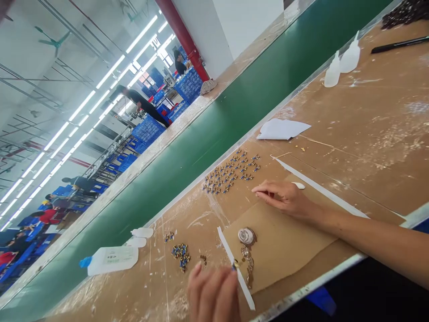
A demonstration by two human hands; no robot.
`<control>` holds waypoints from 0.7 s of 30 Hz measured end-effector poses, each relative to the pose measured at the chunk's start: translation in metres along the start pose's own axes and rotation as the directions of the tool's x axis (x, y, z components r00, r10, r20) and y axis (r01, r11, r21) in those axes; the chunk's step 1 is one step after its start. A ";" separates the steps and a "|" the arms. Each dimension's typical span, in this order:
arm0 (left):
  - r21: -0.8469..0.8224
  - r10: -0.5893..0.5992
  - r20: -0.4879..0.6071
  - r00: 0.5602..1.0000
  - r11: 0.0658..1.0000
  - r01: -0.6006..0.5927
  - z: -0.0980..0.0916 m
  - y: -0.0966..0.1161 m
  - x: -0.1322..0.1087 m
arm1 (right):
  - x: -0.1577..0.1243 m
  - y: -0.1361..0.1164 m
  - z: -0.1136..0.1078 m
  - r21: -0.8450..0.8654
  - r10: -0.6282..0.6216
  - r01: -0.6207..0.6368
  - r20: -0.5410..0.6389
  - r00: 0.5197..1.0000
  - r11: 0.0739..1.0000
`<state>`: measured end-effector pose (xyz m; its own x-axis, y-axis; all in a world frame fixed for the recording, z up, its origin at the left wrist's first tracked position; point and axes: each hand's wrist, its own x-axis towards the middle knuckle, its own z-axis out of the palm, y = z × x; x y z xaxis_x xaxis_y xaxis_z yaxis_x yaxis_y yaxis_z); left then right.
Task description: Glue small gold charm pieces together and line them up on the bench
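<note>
My left hand (214, 295) is at the bottom edge, fingers closed in a pinch on a small blue and gold part (236, 264), right over a narrow white strip (246, 293). My right hand (284, 197) reaches in from the right and lies on a brown cardboard sheet (288, 246), fingers stretched out and holding nothing. Just beyond it, many of the same small parts (231, 172) stand in neat rows. A loose heap of these parts (181, 256) lies left of my left hand. A round metal piece (247, 235) sits between the hands.
A green conveyor belt (234, 116) runs along the far side of the worn wooden bench. On the bench are a white bottle with a blue cap (112, 260), two small white bottles (342, 65), a black pen (398, 44), white paper (281, 129) and a long white strip (321, 190). Other people work among blue crates far off.
</note>
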<state>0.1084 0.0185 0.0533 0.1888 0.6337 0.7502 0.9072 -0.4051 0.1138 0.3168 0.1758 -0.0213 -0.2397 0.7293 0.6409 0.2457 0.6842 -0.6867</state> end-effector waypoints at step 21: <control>-0.082 -0.843 0.432 0.320 0.316 0.945 0.155 -0.200 0.096 | -0.004 0.003 0.008 -0.013 0.016 -0.015 0.087 0.996 1.000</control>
<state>0.0034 0.2625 0.0010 -0.5420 0.8290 -0.1379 0.4346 0.4169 0.7983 0.3111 0.1748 -0.0289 -0.3168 0.7367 0.5974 0.2617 0.6733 -0.6915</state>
